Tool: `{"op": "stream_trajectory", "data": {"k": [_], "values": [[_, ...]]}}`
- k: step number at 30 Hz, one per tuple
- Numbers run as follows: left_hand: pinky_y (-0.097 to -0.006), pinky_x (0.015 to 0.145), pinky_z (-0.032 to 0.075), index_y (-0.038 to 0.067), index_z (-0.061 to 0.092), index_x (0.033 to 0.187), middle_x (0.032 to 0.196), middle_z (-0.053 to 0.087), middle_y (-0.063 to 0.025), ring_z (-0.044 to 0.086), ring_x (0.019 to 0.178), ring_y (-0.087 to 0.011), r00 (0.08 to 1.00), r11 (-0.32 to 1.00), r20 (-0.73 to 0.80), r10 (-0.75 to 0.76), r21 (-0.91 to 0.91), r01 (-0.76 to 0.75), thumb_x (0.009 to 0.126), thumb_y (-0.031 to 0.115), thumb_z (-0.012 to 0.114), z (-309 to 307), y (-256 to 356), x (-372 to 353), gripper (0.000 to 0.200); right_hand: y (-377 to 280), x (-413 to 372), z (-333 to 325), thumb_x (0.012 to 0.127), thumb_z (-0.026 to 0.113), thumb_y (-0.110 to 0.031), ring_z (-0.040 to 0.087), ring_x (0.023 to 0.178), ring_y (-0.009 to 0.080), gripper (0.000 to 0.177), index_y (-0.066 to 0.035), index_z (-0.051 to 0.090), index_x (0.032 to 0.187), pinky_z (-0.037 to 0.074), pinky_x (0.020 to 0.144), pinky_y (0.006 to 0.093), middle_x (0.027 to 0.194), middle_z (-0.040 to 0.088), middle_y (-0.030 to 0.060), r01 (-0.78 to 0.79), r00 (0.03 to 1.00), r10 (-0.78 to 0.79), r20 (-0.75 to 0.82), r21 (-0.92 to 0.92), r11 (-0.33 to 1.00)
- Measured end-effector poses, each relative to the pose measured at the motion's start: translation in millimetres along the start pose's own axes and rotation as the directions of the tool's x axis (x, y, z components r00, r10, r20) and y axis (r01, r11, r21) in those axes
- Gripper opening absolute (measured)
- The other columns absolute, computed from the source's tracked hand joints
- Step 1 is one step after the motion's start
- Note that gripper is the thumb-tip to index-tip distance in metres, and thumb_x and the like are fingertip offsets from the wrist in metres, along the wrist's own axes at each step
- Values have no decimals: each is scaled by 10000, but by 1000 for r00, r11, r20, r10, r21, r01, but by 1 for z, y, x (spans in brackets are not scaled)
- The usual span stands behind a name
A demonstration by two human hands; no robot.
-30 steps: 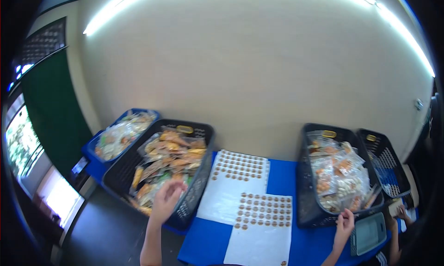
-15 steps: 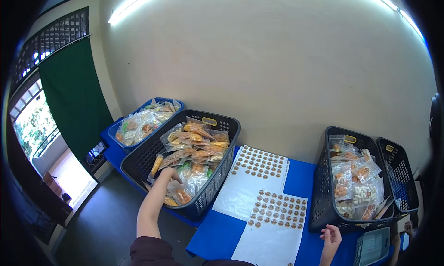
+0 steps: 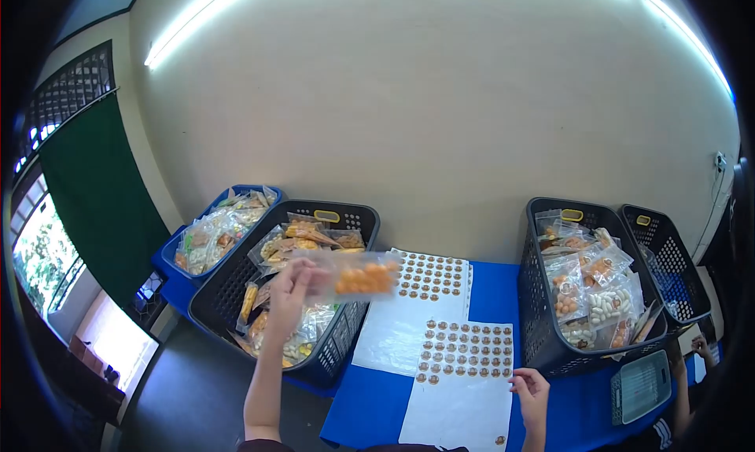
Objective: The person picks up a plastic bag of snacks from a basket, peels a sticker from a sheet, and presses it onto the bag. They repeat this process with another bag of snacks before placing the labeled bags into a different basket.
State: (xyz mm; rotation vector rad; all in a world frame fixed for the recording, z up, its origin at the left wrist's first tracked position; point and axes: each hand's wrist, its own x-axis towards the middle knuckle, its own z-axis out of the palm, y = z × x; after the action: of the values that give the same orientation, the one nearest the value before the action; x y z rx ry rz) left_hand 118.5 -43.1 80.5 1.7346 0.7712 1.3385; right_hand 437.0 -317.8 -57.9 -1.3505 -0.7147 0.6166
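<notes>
My left hand (image 3: 292,283) is closed on one end of a clear plastic bag of orange ball-shaped snacks (image 3: 366,277), slightly blurred, held above the right rim of the large black basket (image 3: 346,338). More bagged snacks (image 3: 311,230) lie in that basket. My right hand (image 3: 533,393) is at the right edge of the front sticker sheet (image 3: 456,413), thumb and fingertips drawn together; whether they pinch anything is too small to tell. Rows of round brown stickers (image 3: 469,348) cover the upper part of this sheet. It overlaps another sticker sheet (image 3: 385,350) behind it.
A blue basket of bagged snacks (image 3: 174,257) stands at the far left. On the right are a black basket (image 3: 543,326) of clear bags, a second black basket (image 3: 678,283) and a small grey-green tray (image 3: 641,385). Another person's hand (image 3: 702,348) shows at the right edge. Blue cloth (image 3: 495,287) covers the table.
My left hand has come up out of the large black basket with the bag of orange snacks. My right hand has moved left to the sheet's edge. The view has shifted slightly.
</notes>
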Motion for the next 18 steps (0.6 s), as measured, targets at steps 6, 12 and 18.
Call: {"op": "stream_trajectory", "data": {"k": [6,12,18], "values": [[-257,670,511,22,481,1059,890,636,-106,626,837,-169,856,964,479,-191,-74,257,932,159,385,93,-15,-68,210,3,5,35,800,596,-66,563,897,175,435,5,423,1193,465,724,281,1098,541,129,-284,862,83,500,340,896],[-316,757,499,18,417,1183,971,611,-177,621,877,-235,694,717,610,-382,-279,639,900,253,472,124,-43,-99,372,11,-5,41,789,625,-80,619,745,149,314,72,541,1050,491,677,248,861,638,106,-287,889,221,401,112,952],[-301,918,396,33,363,1266,1210,490,-115,489,1095,-168,706,449,606,-365,-550,704,880,187,520,152,-70,-155,445,28,-15,62,805,616,-112,616,815,155,317,66,531,1054,502,715,269,939,620,115,-446,879,327,345,355,822]]}}
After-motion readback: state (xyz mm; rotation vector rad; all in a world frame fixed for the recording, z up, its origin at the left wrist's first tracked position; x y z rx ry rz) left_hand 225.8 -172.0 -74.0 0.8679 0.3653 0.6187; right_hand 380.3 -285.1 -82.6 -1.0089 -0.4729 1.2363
